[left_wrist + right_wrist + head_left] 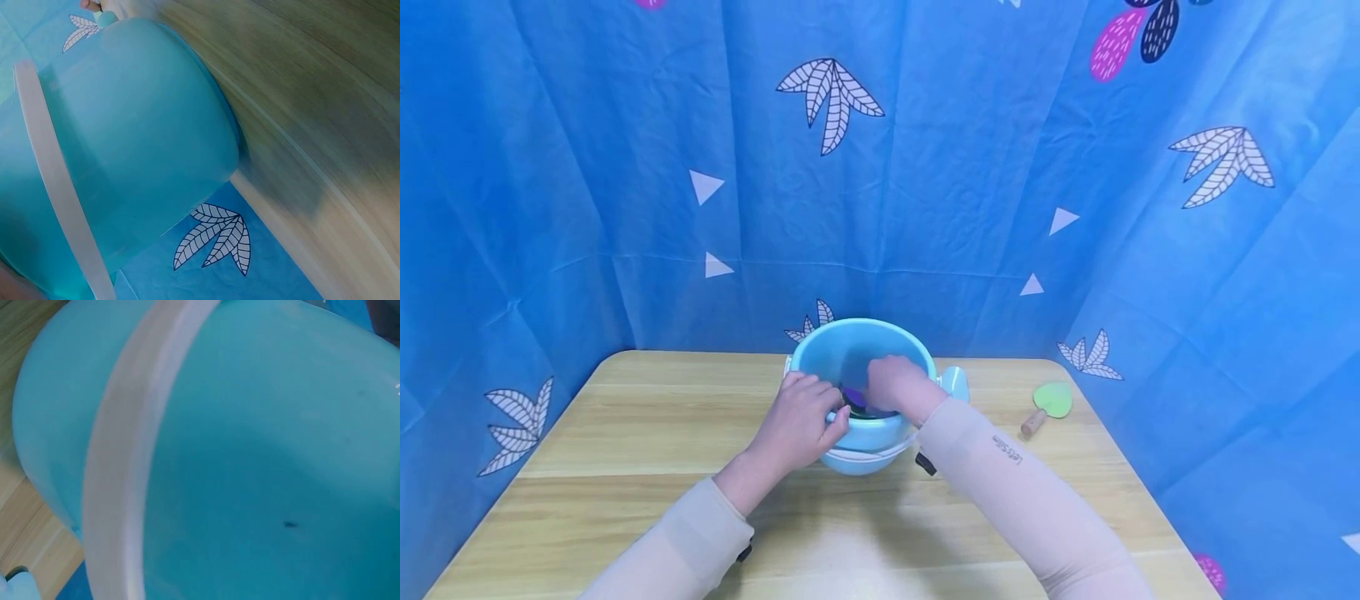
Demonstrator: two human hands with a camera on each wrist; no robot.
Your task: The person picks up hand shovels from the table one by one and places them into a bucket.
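Note:
A light blue bucket (861, 437) stands on the table, its white handle (857, 456) lowered across the front. My left hand (801, 412) grips the bucket's near-left rim. Inside the bucket reaches my right hand (898, 387), its fingers out of sight. Something purple (854, 397) and something dark show low in the bucket beside the right hand; their kind is unclear. Both wrist views are filled mostly by the bucket's outer wall (150, 125) and the white handle (122, 437), so neither shows the fingers clearly.
To the right lies a small tool with a green leaf-shaped head (1052, 400) and a wooden handle (1033, 424). A light blue piece (955, 383) sits close to the bucket's right side. Blue patterned cloth (880, 208) hangs behind the wooden table (685, 417) and at both sides.

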